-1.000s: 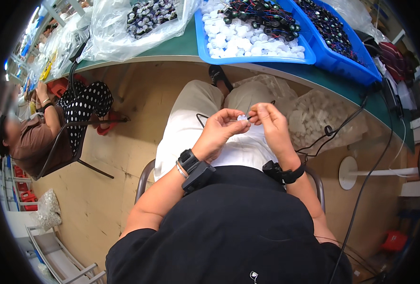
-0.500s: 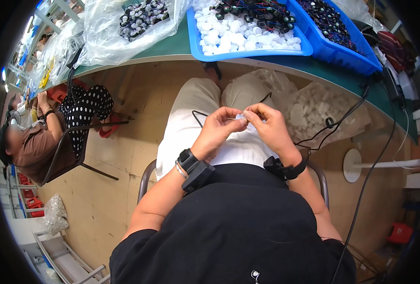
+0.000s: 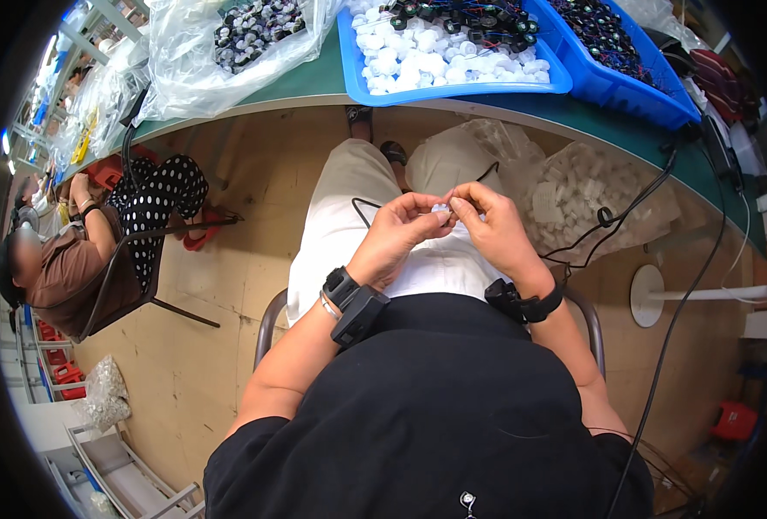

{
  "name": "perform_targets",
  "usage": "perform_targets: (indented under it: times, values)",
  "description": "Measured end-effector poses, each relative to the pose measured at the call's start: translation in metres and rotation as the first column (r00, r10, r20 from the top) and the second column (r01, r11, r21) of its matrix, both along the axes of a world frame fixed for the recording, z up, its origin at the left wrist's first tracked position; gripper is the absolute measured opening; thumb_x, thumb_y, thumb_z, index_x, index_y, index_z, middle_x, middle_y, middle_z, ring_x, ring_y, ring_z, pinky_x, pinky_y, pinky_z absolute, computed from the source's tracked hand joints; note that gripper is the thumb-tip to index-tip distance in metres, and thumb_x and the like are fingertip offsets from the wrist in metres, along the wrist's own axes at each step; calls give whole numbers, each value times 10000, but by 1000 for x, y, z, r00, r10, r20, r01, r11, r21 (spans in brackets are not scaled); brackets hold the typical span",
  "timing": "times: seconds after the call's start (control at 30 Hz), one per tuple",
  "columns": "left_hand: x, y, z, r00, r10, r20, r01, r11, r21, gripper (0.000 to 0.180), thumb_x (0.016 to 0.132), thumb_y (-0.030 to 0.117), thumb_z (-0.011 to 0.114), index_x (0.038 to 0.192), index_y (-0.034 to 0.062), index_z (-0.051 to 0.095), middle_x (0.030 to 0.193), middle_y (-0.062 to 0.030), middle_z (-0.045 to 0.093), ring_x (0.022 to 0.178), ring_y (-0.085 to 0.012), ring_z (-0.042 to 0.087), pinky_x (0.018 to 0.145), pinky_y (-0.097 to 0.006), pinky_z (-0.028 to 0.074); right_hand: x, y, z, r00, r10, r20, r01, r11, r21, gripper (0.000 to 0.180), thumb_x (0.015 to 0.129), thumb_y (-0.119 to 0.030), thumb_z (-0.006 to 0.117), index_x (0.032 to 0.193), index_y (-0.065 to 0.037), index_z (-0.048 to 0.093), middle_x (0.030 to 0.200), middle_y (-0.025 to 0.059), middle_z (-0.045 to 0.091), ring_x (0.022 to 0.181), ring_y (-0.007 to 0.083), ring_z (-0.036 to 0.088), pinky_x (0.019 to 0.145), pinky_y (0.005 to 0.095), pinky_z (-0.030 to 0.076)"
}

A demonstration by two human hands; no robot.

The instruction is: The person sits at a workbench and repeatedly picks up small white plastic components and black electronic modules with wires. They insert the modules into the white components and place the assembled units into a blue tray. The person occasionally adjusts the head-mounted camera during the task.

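Above my lap, my left hand (image 3: 398, 235) pinches a small whitish plastic piece (image 3: 441, 208) between thumb and fingers. My right hand (image 3: 493, 227) meets it there, its thumb and fingertips closed on the other side of the same piece. Fingers cover most of it, so its exact form is hidden. Beyond my knees, a blue tray (image 3: 461, 92) on the table holds many white round plastic caps (image 3: 418, 60). Dark small parts with thin wires (image 3: 479, 22) lie heaped at that tray's far side.
A second blue bin (image 3: 613, 97) of dark wired parts stands right on the green table (image 3: 314, 82). Left lies a clear bag (image 3: 185, 86) of parts. Under the table is a bag of white pieces (image 3: 591, 195). Black cables (image 3: 660, 363) hang at right. A seated person (image 3: 81, 268) works at left.
Both hands stay together at nearly the same spot, with the fingertips shifted slightly on the small piece. My legs have shifted, and more of my feet shows under the table.
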State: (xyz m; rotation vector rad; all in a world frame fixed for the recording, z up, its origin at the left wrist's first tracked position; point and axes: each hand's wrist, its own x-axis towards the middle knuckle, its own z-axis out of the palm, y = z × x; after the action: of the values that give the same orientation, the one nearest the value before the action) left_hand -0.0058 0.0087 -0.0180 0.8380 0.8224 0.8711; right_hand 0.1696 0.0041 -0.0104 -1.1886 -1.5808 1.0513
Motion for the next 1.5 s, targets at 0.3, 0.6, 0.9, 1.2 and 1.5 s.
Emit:
perform_targets:
  times: [0.3, 0.6, 0.9, 1.2, 1.5]
  values:
    - [0, -1, -3, 1000, -17, 2, 17, 999, -31, 245, 903, 108, 641, 1102, -20, 577, 1023, -97, 648, 950, -171, 648, 865, -291, 525, -3, -2, -3, 988, -117, 104, 98, 981, 168, 90, 921, -43, 516, 955, 23, 568, 850, 162, 615, 691, 255, 652, 628, 342, 507]
    - [0, -2, 3, 1000, -3, 4, 3, 1000, -24, 264, 905, 123, 642, 1111, -25, 571, 1030, -98, 650, 964, -163, 641, 876, -281, 514, -3, -4, 1, 999, -37, 17, 37, 998, 49, 105, 918, -49, 538, 955, 33, 592, 874, 160, 640, 690, 217, 652, 628, 328, 502]
    - [1, -4, 6, 1000, -24, -2, 24, 997, -72, 259, 899, 120, 649, 1101, -23, 572, 998, -88, 646, 930, -155, 648, 832, -262, 537, -8, -6, -3, 944, -169, 284, 79, 950, 303, 55, 909, -58, 528, 899, -4, 533, 824, 152, 595, 674, 313, 622, 607, 407, 484]
    - [1, -5, -3, 997, 47, -53, -45, 998, 45, 307, 875, 111, 679, 1114, -34, 552, 1018, -99, 633, 939, -163, 645, 851, -286, 531, -6, -3, -4, 995, -99, -18, 98, 994, -40, 173, 949, -142, 544, 944, 23, 597, 811, 101, 651, 672, 164, 631, 605, 308, 485]
    - [3, -5, -3, 970, -27, -243, 62, 989, 137, 375, 843, 67, 705, 1154, -45, 530, 1026, -81, 614, 980, -144, 623, 869, -283, 508, -1, 0, -8, 988, -130, -84, 118, 983, -142, 176, 872, -132, 674, 916, 38, 655, 781, 41, 659, 696, 77, 578, 634, 228, 467]
